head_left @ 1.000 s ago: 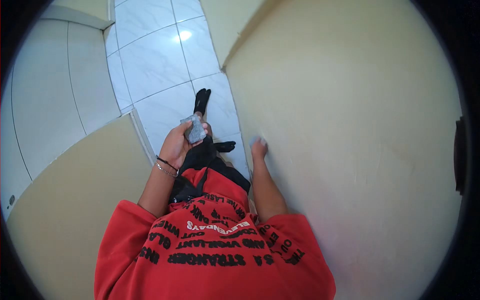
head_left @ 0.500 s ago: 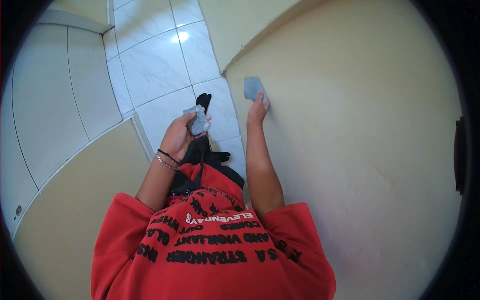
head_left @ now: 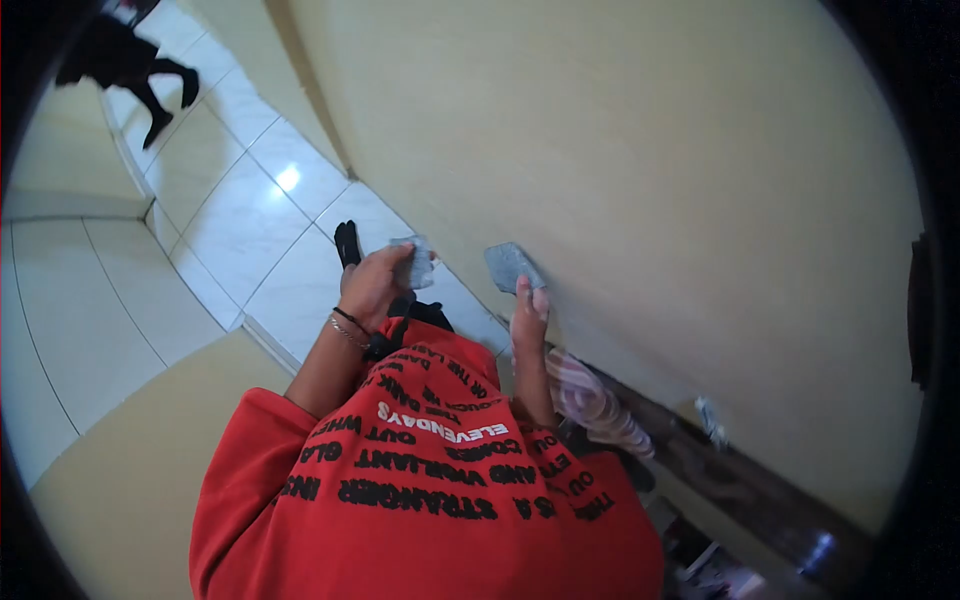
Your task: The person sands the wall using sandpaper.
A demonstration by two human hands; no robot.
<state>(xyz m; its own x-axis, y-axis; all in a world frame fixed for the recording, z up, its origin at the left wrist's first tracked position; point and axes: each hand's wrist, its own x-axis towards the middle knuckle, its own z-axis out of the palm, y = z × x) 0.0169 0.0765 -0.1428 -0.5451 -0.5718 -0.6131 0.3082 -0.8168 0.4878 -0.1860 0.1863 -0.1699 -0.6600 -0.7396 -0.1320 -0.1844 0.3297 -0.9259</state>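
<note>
Head view: I watch the left hand (head_left: 375, 285) and right hand (head_left: 529, 312) at mid-frame, fingers closed and gripping.
The left grips a crumpled-looking grey piece (head_left: 421, 268); the right, a flat, angular grey slab (head_left: 509, 265) by the smooth beige wall (head_left: 700, 200).

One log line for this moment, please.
left hand: holds pale grey piece; right hand: holds flat grey piece near beige wall; wall contact: unclear

A plain cream wall (head_left: 650, 150) fills the view on your right. Ahead of you, white floor tiles (head_left: 205, 245) catch a bright light spot (head_left: 288, 178). Pale panels (head_left: 110, 320) stand to your left; a dark brown, glossy surface (head_left: 765, 487) borders the wall at lower right.
</note>
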